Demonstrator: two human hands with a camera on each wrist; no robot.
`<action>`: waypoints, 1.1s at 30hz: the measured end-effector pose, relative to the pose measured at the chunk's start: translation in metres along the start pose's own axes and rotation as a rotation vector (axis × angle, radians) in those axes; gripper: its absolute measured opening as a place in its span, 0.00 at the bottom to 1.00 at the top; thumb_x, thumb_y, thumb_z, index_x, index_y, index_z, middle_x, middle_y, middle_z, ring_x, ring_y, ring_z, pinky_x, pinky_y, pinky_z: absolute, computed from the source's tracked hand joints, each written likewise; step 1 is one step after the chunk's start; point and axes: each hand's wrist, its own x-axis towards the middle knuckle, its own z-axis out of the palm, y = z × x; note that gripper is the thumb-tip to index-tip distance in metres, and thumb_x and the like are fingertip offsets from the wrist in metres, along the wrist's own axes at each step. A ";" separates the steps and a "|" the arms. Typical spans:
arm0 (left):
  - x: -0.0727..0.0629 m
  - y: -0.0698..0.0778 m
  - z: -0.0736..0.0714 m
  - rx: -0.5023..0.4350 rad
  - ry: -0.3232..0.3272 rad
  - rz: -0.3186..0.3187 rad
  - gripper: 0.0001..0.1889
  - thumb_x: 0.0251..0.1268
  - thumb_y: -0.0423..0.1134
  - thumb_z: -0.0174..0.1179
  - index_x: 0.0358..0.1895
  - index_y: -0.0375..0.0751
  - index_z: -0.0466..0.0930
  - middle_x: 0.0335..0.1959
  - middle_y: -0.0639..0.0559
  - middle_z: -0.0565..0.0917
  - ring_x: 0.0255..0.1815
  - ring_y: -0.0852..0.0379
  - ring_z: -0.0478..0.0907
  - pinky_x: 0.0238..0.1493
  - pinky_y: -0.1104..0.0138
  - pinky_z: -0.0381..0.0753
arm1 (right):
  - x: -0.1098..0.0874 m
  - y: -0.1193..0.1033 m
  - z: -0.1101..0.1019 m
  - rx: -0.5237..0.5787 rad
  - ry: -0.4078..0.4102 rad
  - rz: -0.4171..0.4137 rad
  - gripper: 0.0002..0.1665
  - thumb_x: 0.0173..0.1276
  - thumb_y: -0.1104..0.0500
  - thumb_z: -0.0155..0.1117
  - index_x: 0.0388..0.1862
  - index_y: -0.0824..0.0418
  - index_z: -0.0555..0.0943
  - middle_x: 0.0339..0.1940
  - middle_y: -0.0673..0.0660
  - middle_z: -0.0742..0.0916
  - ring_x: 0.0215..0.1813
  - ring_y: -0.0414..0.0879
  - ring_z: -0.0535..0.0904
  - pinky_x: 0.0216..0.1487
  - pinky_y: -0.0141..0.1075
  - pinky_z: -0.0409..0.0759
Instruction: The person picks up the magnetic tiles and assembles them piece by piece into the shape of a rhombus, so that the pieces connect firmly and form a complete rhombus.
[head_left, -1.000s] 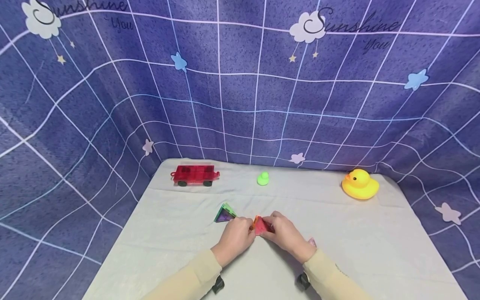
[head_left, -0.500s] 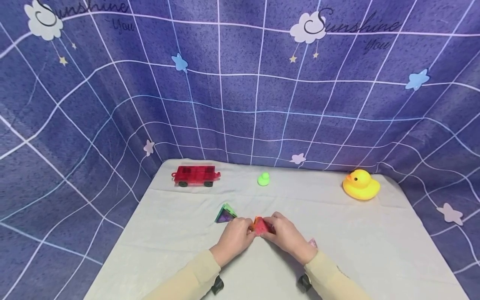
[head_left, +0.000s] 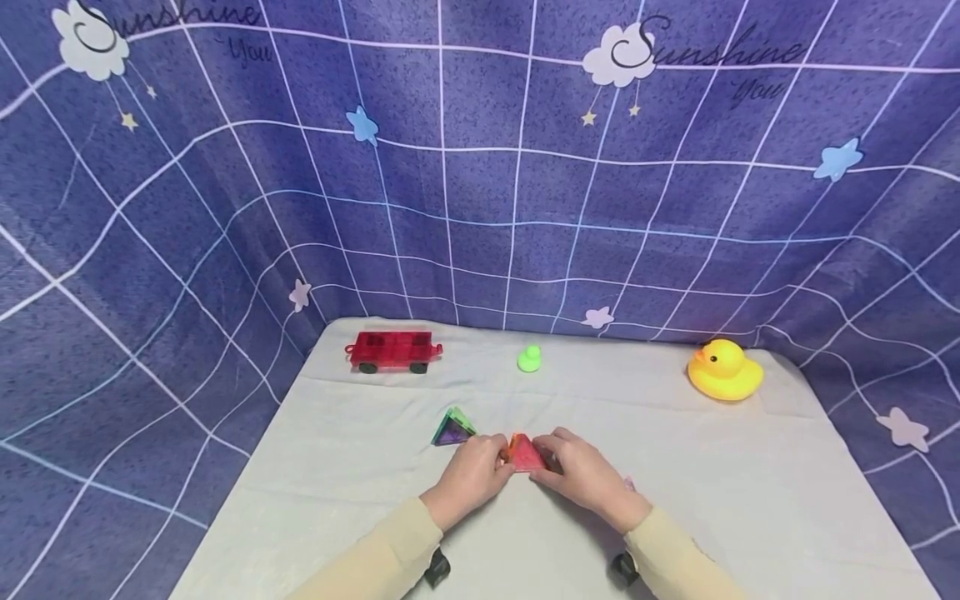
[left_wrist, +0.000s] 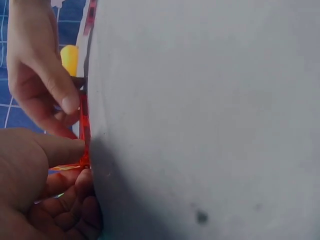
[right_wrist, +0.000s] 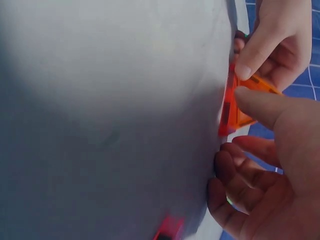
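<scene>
A red triangular magnetic tile [head_left: 526,455] stands joined to an orange magnetic tile [right_wrist: 252,102], low over the cloth between both hands. My left hand [head_left: 472,472] pinches their left corner between thumb and fingers. On the other side is my right hand [head_left: 588,475], its thumb right at the red tile in the right wrist view and its other fingers loosely bent, apart from the tiles. Just beyond the left hand stands a small green and purple pyramid of tiles [head_left: 453,429]. A pink piece [head_left: 629,482] shows partly behind the right wrist.
A red wheeled car base [head_left: 393,350] sits at the back left of the cloth-covered table [head_left: 360,467]. Near the back edge are a small green duck [head_left: 529,359] and, farther right, a larger yellow duck [head_left: 724,372]. A blue patterned curtain [head_left: 480,192] hangs behind.
My right hand has shifted slightly right and loosened from the tiles, so more of the red triangle shows. The left hand keeps its pinch in nearly the same place.
</scene>
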 end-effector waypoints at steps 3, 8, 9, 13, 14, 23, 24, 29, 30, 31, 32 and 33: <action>0.000 0.001 -0.002 -0.002 -0.003 0.003 0.11 0.58 0.35 0.73 0.29 0.44 0.77 0.18 0.62 0.69 0.20 0.64 0.66 0.23 0.69 0.66 | -0.006 0.005 -0.004 -0.011 0.003 -0.008 0.26 0.63 0.50 0.80 0.55 0.63 0.86 0.37 0.49 0.82 0.36 0.38 0.73 0.40 0.38 0.79; 0.000 0.002 -0.005 -0.018 -0.026 -0.007 0.11 0.60 0.35 0.73 0.30 0.43 0.78 0.19 0.61 0.69 0.21 0.64 0.67 0.24 0.68 0.67 | -0.019 0.013 -0.010 -0.008 0.003 -0.002 0.23 0.62 0.50 0.80 0.51 0.60 0.86 0.38 0.48 0.82 0.38 0.38 0.74 0.43 0.41 0.80; 0.000 0.002 -0.005 -0.021 -0.031 -0.011 0.11 0.60 0.35 0.73 0.31 0.42 0.78 0.19 0.61 0.69 0.21 0.64 0.67 0.24 0.68 0.67 | -0.021 0.014 -0.011 -0.007 0.005 -0.005 0.23 0.62 0.50 0.81 0.50 0.60 0.86 0.38 0.48 0.82 0.38 0.38 0.74 0.44 0.41 0.80; 0.001 0.001 -0.005 -0.031 -0.056 -0.031 0.11 0.61 0.37 0.74 0.31 0.43 0.78 0.19 0.61 0.69 0.21 0.64 0.67 0.24 0.69 0.67 | -0.032 0.020 -0.015 -0.009 0.024 -0.031 0.24 0.59 0.50 0.82 0.49 0.59 0.86 0.38 0.48 0.82 0.38 0.38 0.74 0.43 0.41 0.79; 0.001 0.001 -0.005 -0.036 -0.062 -0.035 0.11 0.62 0.37 0.73 0.31 0.43 0.78 0.19 0.62 0.69 0.21 0.65 0.67 0.24 0.69 0.67 | -0.034 0.022 -0.016 -0.015 0.032 -0.040 0.24 0.58 0.49 0.83 0.49 0.59 0.86 0.38 0.48 0.82 0.38 0.38 0.74 0.43 0.41 0.79; 0.002 0.000 -0.004 -0.043 -0.059 -0.025 0.11 0.62 0.37 0.74 0.31 0.43 0.78 0.18 0.61 0.69 0.20 0.65 0.66 0.23 0.69 0.67 | -0.060 0.037 -0.026 -0.053 0.072 -0.029 0.27 0.53 0.47 0.86 0.49 0.55 0.86 0.40 0.46 0.82 0.38 0.37 0.73 0.41 0.41 0.77; 0.002 0.000 -0.004 -0.040 -0.059 -0.024 0.11 0.62 0.37 0.73 0.31 0.43 0.77 0.18 0.61 0.69 0.21 0.65 0.66 0.23 0.69 0.67 | -0.062 0.039 -0.027 -0.052 0.072 -0.023 0.27 0.53 0.47 0.86 0.48 0.55 0.86 0.39 0.45 0.82 0.37 0.37 0.73 0.41 0.40 0.77; 0.002 0.000 -0.003 -0.025 -0.065 -0.026 0.11 0.62 0.37 0.73 0.32 0.44 0.78 0.18 0.62 0.69 0.21 0.65 0.66 0.24 0.69 0.66 | -0.074 0.044 -0.031 -0.065 0.108 -0.009 0.27 0.51 0.46 0.87 0.47 0.53 0.86 0.38 0.44 0.81 0.37 0.36 0.72 0.39 0.39 0.75; 0.002 0.000 -0.003 -0.023 -0.065 -0.024 0.11 0.62 0.38 0.73 0.32 0.44 0.78 0.19 0.62 0.69 0.21 0.65 0.66 0.24 0.69 0.66 | -0.076 0.045 -0.032 -0.070 0.122 -0.010 0.27 0.51 0.47 0.87 0.47 0.53 0.86 0.38 0.43 0.80 0.38 0.36 0.72 0.39 0.40 0.75; 0.002 0.000 -0.003 -0.021 -0.063 -0.021 0.11 0.62 0.38 0.73 0.32 0.44 0.78 0.19 0.62 0.69 0.21 0.65 0.66 0.24 0.69 0.66 | -0.078 0.046 -0.033 -0.070 0.138 -0.014 0.27 0.50 0.47 0.87 0.46 0.54 0.86 0.38 0.44 0.80 0.38 0.37 0.72 0.39 0.40 0.75; 0.002 -0.001 -0.003 -0.021 -0.060 -0.016 0.11 0.62 0.37 0.73 0.32 0.44 0.78 0.19 0.62 0.69 0.21 0.64 0.66 0.24 0.69 0.67 | -0.081 0.047 -0.034 -0.073 0.152 -0.018 0.27 0.49 0.48 0.87 0.46 0.54 0.86 0.38 0.44 0.80 0.39 0.37 0.72 0.39 0.40 0.75; 0.001 -0.001 -0.003 -0.021 -0.056 -0.011 0.11 0.62 0.37 0.73 0.32 0.44 0.77 0.19 0.61 0.69 0.21 0.64 0.66 0.24 0.69 0.67 | -0.083 0.048 -0.034 -0.073 0.165 -0.025 0.27 0.49 0.48 0.88 0.46 0.54 0.86 0.37 0.44 0.80 0.39 0.38 0.73 0.40 0.40 0.76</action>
